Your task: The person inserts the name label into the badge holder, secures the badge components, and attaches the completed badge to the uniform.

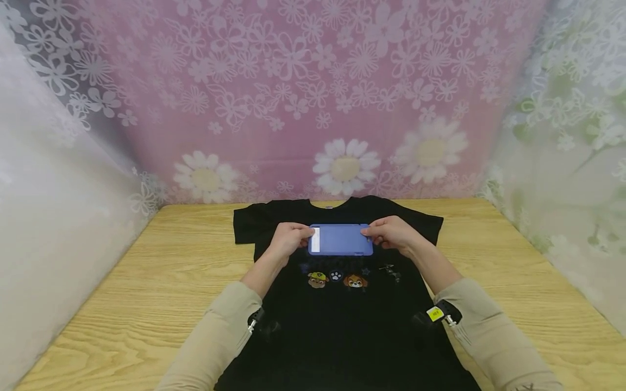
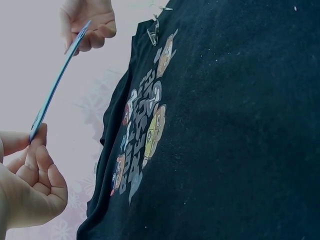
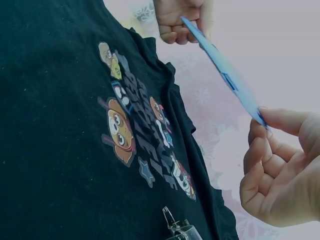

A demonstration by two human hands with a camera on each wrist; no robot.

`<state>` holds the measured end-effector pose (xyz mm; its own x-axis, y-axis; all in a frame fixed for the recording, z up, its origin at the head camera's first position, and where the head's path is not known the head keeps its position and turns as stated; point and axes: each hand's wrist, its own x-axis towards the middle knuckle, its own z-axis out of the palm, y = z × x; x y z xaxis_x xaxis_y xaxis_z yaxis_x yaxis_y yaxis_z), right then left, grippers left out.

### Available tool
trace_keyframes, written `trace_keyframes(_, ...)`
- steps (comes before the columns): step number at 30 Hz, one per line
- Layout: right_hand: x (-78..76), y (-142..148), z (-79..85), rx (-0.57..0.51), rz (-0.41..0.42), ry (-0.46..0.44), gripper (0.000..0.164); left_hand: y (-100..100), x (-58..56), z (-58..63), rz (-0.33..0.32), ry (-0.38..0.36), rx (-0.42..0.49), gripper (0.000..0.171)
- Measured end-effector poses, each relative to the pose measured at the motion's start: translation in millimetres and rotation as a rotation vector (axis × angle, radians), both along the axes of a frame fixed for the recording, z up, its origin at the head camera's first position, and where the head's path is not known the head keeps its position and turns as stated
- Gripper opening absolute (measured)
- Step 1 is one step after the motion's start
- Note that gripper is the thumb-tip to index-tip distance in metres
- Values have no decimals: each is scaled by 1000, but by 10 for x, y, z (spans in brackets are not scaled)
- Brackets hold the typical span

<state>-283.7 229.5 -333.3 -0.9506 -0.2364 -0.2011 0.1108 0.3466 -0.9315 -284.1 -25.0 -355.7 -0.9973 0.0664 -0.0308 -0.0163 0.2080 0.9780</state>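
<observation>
A thin blue rectangular case (image 1: 342,240) with rounded corners and a white strip at its left end is held level above a black T-shirt (image 1: 337,331). My left hand (image 1: 292,237) pinches its left end between thumb and fingers. At the opposite end, my right hand (image 1: 391,233) pinches the upper right corner the same way. Both wrist views show the case (image 2: 59,82) edge-on, raised off the shirt. Beneath it, cartoon dogs (image 3: 120,131) and lettering are printed on the shirt's chest; the case and hands hide part of this print in the head view.
A small metal clip-like object (image 1: 393,273) lies on the shirt, right of the print. The shirt is spread on a wood-grain table (image 1: 161,304), collar toward the back. Floral curtains (image 1: 303,98) enclose the back and both sides.
</observation>
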Motion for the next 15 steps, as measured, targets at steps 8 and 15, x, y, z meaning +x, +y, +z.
trace_keyframes(8,-22,-13,15,31,-5,19,19,2,3,3,-5,-12,-10,20)
trace_keyframes(15,-20,-39,-42,16,-33,-9,14,3,5,-2,-14,-22,-13,20)
